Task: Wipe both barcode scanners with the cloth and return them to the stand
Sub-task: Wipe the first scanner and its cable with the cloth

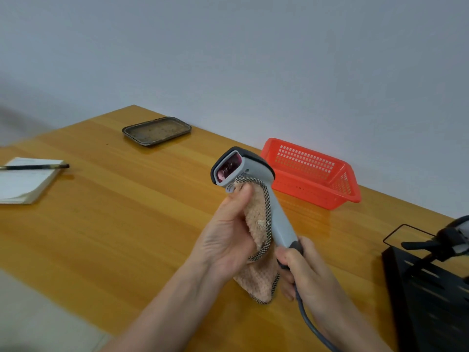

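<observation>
A grey barcode scanner [253, 171] with a reddish window is held up over the wooden table [114, 224], head to the upper left. My right hand [304, 273] grips the dark base of its handle, where a grey cable leaves. My left hand [228, 235] holds a beige cloth [256, 224] with a checked border against the handle, just under the head. A second scanner [454, 240] rests on the black stand [431, 295] at the right edge, partly cut off.
An orange plastic basket [314, 174] stands behind the scanner near the wall. A metal tray [156, 130] lies at the table's far side. A notepad [25, 181] with a pen [35, 166] on it lies at the left edge.
</observation>
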